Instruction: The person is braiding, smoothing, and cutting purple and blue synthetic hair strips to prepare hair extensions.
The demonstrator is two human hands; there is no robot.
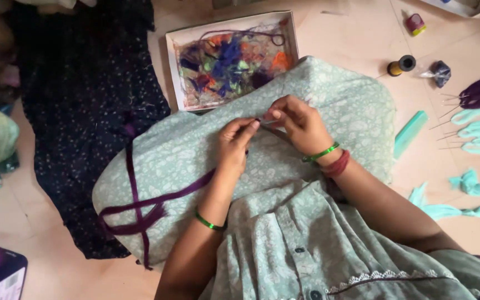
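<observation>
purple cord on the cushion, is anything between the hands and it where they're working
Nothing visible does. The left hand and right hand meet fingertip to fingertip on the pale green cushion, pinching at the purple cord there. The scrap box lies beyond, apart from them.
</observation>
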